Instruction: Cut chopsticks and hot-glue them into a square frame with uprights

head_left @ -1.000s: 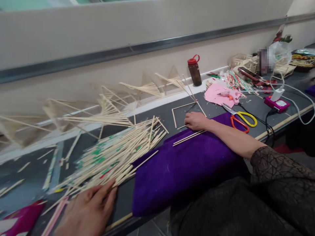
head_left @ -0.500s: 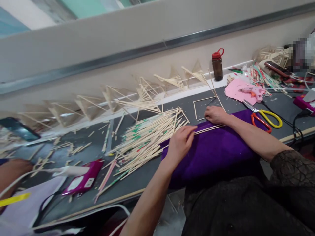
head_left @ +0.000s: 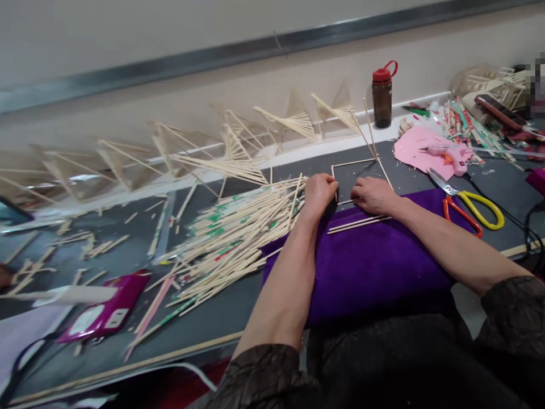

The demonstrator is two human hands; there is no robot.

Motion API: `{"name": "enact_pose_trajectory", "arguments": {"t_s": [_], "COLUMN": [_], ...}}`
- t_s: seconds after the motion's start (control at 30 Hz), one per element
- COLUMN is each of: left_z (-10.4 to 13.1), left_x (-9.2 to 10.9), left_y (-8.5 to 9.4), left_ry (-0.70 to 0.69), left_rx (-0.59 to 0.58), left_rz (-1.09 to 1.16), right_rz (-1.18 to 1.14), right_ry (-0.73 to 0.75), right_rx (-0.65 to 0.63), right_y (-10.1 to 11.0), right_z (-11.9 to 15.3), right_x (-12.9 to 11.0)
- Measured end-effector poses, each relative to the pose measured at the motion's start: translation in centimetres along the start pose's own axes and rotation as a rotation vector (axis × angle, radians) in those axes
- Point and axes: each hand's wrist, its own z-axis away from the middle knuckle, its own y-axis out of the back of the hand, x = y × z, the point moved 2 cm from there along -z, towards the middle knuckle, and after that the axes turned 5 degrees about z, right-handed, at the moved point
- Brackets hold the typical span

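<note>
A dark table (head_left: 217,324) bears loose sticks (head_left: 255,220), purple cloth (head_left: 374,267) and pink sheet (head_left: 411,143).

no legible lettering, no readable numbers, green-marked wrappers (head_left: 215,217) (too blurred to read)

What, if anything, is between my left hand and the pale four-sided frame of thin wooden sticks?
Nothing visible. Your bare left hand is close beside the left side of the pale wooden-stick frame; whether they touch is unclear. Two loose pale wooden sticks lie on the purple cloth, nearer you, outside that gap.
</note>
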Motion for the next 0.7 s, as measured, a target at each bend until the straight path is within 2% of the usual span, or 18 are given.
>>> {"name": "enact_pose_trajectory", "arguments": {"t_s": [0.13,0.7], "left_z": [-0.13,-0.03], "left_x": [-0.53,-0.41], "left_y": [-0.50,-0.46], "left_ry": [-0.010,0.009], "left_rx": [0.012,-0.011], "left_rz": [0.045,0.165], "right_rz": [0.007,-0.073], "right_ry": [-0.013,-0.030], "right_rx": [0.013,0.046], "right_y": [0.08,0.46], "right_z": [0.07,0.56], "right_x": [-0.09,0.22]}}
